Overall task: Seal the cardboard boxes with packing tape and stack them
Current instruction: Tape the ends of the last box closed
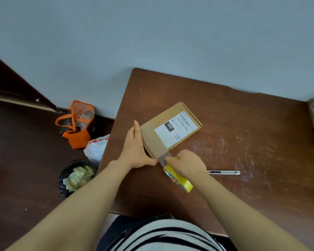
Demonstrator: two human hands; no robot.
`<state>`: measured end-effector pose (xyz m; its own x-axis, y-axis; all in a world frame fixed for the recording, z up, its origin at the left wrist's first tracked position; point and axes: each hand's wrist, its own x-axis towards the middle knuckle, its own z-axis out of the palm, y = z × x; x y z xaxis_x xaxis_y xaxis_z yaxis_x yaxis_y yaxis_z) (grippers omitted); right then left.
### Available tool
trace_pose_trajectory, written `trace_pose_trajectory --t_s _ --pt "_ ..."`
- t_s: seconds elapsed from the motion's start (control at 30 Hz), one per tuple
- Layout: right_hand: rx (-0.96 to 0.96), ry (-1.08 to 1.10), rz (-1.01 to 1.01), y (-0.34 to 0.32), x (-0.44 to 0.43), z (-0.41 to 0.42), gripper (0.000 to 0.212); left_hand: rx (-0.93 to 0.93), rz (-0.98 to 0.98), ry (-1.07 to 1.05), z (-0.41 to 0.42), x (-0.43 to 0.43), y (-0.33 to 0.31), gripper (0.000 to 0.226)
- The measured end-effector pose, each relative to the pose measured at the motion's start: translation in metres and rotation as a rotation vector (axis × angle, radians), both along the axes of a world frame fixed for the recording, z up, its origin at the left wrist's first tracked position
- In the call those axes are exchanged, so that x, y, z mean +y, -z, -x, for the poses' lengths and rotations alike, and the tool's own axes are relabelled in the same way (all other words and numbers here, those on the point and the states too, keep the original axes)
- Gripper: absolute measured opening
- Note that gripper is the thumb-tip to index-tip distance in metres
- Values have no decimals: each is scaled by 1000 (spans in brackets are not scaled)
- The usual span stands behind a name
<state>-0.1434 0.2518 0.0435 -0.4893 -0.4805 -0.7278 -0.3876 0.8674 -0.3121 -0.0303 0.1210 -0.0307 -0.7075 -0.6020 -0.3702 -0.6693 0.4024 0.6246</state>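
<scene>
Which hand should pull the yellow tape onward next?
Probably the right hand: it grips the yellow tape roll, its strip stuck to the brown cardboard box, while the left hand steadies the box.

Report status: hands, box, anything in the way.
Left hand flat against cardboard box. Right hand grips yellow tape roll, strip on box corner. Utility knife lies apart.

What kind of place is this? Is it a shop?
Probably not a shop: it looks like a room at home or a small office used for packing parcels. A scratched table holds a cardboard box with a shipping label, and a bin and an orange bag sit on the floor.
</scene>
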Motion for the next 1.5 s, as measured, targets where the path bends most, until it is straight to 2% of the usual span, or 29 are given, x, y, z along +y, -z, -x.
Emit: trace_pose_trajectory --t_s 0.13,0.23,0.3,0.4,0.43,0.57,0.7,0.77,0.83,0.93,1.0,1.03,1.1,1.2,1.3,1.43,1.5 --pt "44 -39 -91 8 -16 2 24 -99 -11 49 1 -6 -10 155" --pt "94 -79 -110 15 -23 1 14 -334 56 206 3 -17 -23 148" --pt "82 -87 -114 19 -26 -1 12 -354 119 160 18 -22 -32 126" --pt "68 -83 -113 19 -27 0 16 -94 324 -15 48 -6 -34 78" --pt "68 -81 -111 18 -27 0 15 -69 382 -17 53 6 -29 76" --pt "36 -45 -85 18 -24 3 14 -165 494 103 52 23 8 94" --pt "49 -32 -80 23 -22 3 17 -109 600 170 33 22 16 78" --pt "61 -41 -65 27 -22 2 21 -124 557 223 30 19 16 72" --pt "61 -38 -58 24 -22 1 22 -125 483 252 29 15 12 75" --pt "40 4 -3 22 -16 5 19 80 370 345 18 4 4 74" --pt "-68 88 57 14 -12 8 30 235 396 426 -2 6 0 73" --pt "-130 132 101 8 -9 9 32 260 413 448 -11 11 3 75" --pt "-211 219 212 -4 -4 7 20 241 431 471 -19 19 8 82" --pt "-260 325 302 -27 -2 5 11 243 446 359 -13 23 9 78" --pt "-272 367 386 -49 -7 6 22 370 380 182 -9 20 -5 67" --pt "-413 403 576 -70 -17 -1 23 349 300 48 -11 18 -25 78" --pt "-372 344 608 -72 -19 -6 26 314 296 18 -11 14 -32 80"
